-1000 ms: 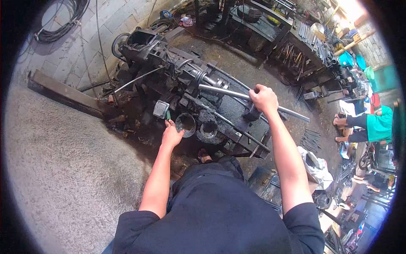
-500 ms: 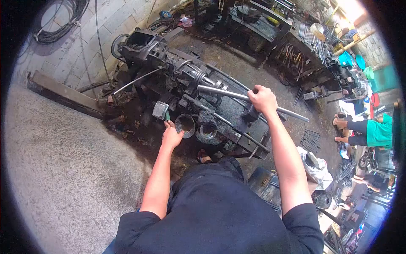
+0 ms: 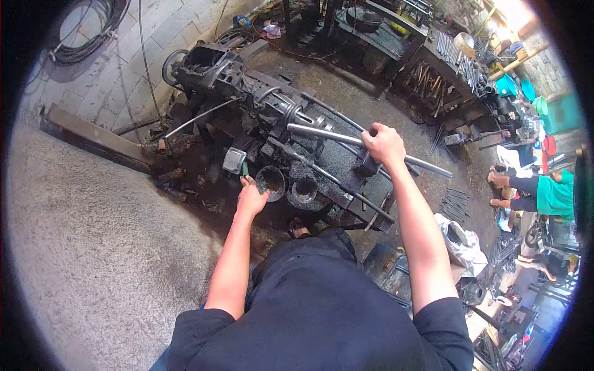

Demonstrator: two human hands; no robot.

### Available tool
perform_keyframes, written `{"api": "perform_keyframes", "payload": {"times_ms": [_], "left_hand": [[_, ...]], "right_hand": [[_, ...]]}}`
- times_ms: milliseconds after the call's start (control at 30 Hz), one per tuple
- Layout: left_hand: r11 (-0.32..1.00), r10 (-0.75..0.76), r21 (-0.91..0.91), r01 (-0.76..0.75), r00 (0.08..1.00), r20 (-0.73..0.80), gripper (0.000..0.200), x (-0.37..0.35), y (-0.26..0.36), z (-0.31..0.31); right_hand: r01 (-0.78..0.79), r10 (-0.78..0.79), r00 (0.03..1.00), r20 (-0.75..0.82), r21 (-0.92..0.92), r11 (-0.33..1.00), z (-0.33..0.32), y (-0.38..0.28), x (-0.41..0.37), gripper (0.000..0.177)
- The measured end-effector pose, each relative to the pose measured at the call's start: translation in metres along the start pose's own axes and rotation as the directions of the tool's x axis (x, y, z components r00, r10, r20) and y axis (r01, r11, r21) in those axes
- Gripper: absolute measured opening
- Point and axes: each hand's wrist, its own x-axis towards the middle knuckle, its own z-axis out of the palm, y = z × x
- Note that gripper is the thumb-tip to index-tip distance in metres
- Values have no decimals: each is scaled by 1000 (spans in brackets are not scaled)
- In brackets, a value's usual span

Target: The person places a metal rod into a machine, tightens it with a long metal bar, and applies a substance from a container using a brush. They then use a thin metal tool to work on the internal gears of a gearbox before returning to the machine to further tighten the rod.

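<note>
My left hand (image 3: 251,196) grips the green handle of a hammer whose square steel head (image 3: 235,160) points up and away. My right hand (image 3: 383,144) is closed around a long shiny steel bar (image 3: 322,136) that lies across a greasy black machine assembly (image 3: 260,105) on the floor. Just right of my left hand stands a dark round metal cup (image 3: 271,182), and beside it a ring-shaped part (image 3: 304,190). Thin rods (image 3: 337,180) run along the assembly's black frame below the bar.
A steel beam (image 3: 93,139) lies on the concrete floor at left, with coiled cable (image 3: 86,31) on the wall above. Tool racks and benches (image 3: 445,68) fill the far right. A seated person in green (image 3: 544,185) is at the right edge. A white bag (image 3: 461,238) lies by my right arm.
My right hand and the steel bar have shifted very slightly left and up. The left hand with the hammer stays in the same spot.
</note>
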Motion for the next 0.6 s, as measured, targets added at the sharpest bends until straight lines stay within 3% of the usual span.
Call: {"api": "perform_keyframes", "payload": {"times_ms": [600], "left_hand": [[1000, -11, -9, 11, 1000, 16, 94, -3, 0, -4]], "right_hand": [[10, -10, 1000, -17, 2, 1000, -2, -5, -1, 42]]}}
